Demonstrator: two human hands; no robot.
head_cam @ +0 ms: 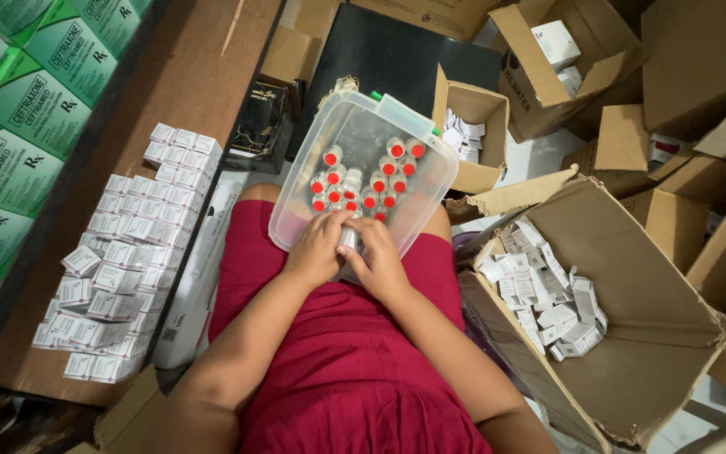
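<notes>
Both hands, left [317, 248] and right [377, 262], curl around what looks like one vial [349, 239] at the near rim of the tub [430, 181] on the lap. The tub sits tilted, so a bump could slide it off and spill the red-capped vials [363, 181].

The setting is appearing to be a stockroom or packing area for medicines. At 9 o'clock, green and white medicine cartons [18, 109] are standing stacked in rows against the edge of the view. Beside them, small white boxes [123, 252] are lying in neat rows on a brown wooden board [203, 67]. At 12 o'clock, a clear plastic tub [363, 168] is holding small vials with red caps [363, 181]. From 1 to 4 o'clock, open cardboard boxes [657, 286] are crowding the floor, several holding more small white boxes. A person is sitting among them.
</notes>
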